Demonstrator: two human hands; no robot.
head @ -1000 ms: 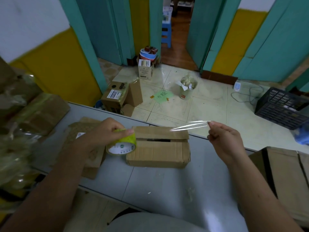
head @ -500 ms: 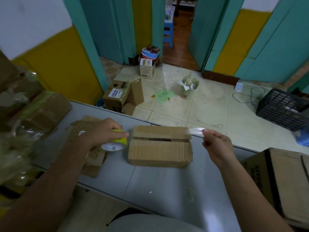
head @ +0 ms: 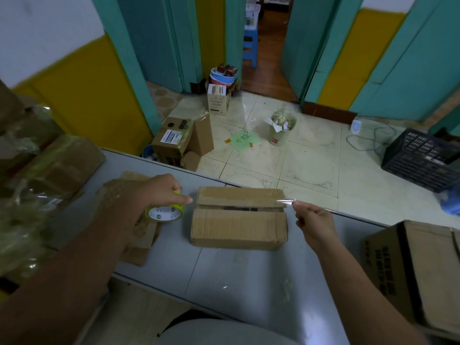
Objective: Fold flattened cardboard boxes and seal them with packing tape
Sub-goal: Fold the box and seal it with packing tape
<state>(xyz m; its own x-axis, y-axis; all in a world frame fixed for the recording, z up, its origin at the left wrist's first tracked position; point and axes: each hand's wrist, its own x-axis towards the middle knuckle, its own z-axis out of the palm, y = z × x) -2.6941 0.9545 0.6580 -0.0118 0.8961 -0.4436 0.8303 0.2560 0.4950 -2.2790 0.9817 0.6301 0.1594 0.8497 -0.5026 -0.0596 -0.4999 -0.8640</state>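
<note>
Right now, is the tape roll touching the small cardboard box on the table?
Apart. The head view shows bare grey table between the tape roll, gripped by the left hand, and the left side of the cardboard box.

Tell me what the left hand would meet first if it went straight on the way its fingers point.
Most likely the box: the left hand, holding the tape roll, points its forefinger to the right at the box's left end, a small gap away. Depth is not fully clear.

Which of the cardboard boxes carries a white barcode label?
The box on the floor, beyond the table; the small box on it and the large box at right show none.
</note>
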